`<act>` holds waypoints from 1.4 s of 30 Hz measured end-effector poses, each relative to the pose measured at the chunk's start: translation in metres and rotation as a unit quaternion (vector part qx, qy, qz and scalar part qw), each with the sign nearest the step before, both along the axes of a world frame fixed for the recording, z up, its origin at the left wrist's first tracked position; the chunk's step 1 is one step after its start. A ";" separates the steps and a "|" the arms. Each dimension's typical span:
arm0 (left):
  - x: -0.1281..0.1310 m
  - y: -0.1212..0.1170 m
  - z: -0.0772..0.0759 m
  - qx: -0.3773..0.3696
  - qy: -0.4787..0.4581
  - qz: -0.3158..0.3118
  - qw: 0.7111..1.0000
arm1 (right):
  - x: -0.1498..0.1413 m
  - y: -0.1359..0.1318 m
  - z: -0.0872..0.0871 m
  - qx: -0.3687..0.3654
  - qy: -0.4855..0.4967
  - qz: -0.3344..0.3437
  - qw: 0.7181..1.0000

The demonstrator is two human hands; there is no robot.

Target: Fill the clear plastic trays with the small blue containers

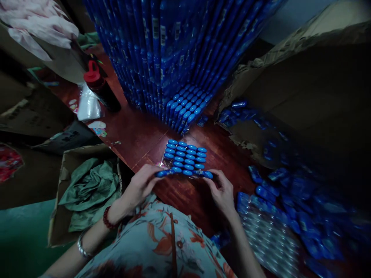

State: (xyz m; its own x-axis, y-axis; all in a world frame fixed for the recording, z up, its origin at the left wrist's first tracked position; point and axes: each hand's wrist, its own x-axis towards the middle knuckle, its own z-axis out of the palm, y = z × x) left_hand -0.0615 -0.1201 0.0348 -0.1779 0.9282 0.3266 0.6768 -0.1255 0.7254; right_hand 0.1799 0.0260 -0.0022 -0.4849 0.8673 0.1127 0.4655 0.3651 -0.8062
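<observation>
A small block of blue capped items (185, 159) stands on the dark red wooden table (136, 135), packed in rows inside clear wrap. My left hand (142, 184) pinches the block's near left corner, fingers closed on a blue piece. My right hand (222, 188) grips the near right corner the same way. Behind the block rises a tall stack of the same blue items (176, 58).
A cardboard box (62, 216) with green cloth sits at the left. A dark bottle with a red cap (101, 88) and a white bag (87, 105) stand far left. A large open carton (304, 77) and loose blue items (304, 200) fill the right.
</observation>
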 end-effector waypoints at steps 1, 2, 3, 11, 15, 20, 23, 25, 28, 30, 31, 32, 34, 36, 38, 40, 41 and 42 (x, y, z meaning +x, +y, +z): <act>-0.005 -0.002 -0.006 0.016 0.002 0.035 0.999 | -0.004 -0.003 -0.004 0.023 0.007 -0.003 1.000; -0.009 -0.002 -0.013 0.027 0.005 0.059 0.998 | -0.006 -0.006 -0.008 0.043 0.012 -0.004 0.999; -0.012 -0.001 -0.020 0.035 0.009 0.073 0.997 | -0.007 -0.007 -0.014 0.061 0.015 -0.006 0.998; -0.029 0.015 -0.057 -0.003 0.164 -0.005 0.986 | 0.001 -0.003 -0.031 0.180 -0.077 0.104 0.975; -0.028 0.027 -0.042 -0.059 0.263 -0.070 0.960 | -0.011 -0.001 -0.001 0.213 -0.270 0.162 0.925; -0.025 0.048 -0.014 -0.133 0.311 -0.142 0.930 | -0.046 0.000 0.043 0.164 -0.483 0.249 0.823; -0.028 0.052 -0.013 -0.135 0.311 -0.155 0.928 | -0.061 -0.001 0.055 0.133 -0.536 0.261 0.792; -0.030 0.051 -0.020 -0.107 0.318 -0.142 0.931 | -0.065 -0.002 0.057 0.126 -0.549 0.260 0.784; -0.030 0.046 -0.037 -0.055 0.334 -0.094 0.936 | -0.065 -0.001 0.057 0.132 -0.549 0.261 0.783; -0.029 0.042 -0.048 -0.026 0.343 -0.053 0.938 | -0.063 0.004 0.056 0.143 -0.536 0.273 0.786; -0.029 0.041 -0.054 -0.014 0.345 -0.033 0.938 | -0.062 0.008 0.055 0.148 -0.525 0.283 0.789; -0.028 0.040 -0.058 -0.004 0.346 -0.016 0.938 | -0.061 0.013 0.054 0.151 -0.512 0.294 0.793; -0.027 0.038 -0.066 0.011 0.344 0.007 0.939 | -0.059 0.023 0.052 0.153 -0.485 0.310 0.803; -0.025 0.037 -0.071 0.024 0.337 0.020 0.941 | -0.054 0.031 0.049 0.159 -0.461 0.312 0.815; -0.024 0.036 -0.074 0.040 0.324 0.034 0.944 | -0.046 0.036 0.042 0.174 -0.431 0.302 0.832; -0.023 0.035 -0.076 0.050 0.307 0.046 0.949 | -0.036 0.036 0.030 0.189 -0.377 0.282 0.862; -0.023 0.035 -0.077 0.051 0.297 0.048 0.952 | -0.031 0.035 0.023 0.195 -0.342 0.267 0.880; -0.023 0.034 -0.077 0.050 0.288 0.046 0.955 | -0.026 0.035 0.016 0.199 -0.304 0.253 0.897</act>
State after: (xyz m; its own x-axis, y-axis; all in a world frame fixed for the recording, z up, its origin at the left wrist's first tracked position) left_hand -0.0848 -0.0858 -0.0425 -0.0220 0.8766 0.4808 0.9714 -0.0949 0.2177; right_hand 0.1539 0.0607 0.0141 -0.8814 0.4693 -0.0543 0.4691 0.8559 -0.2178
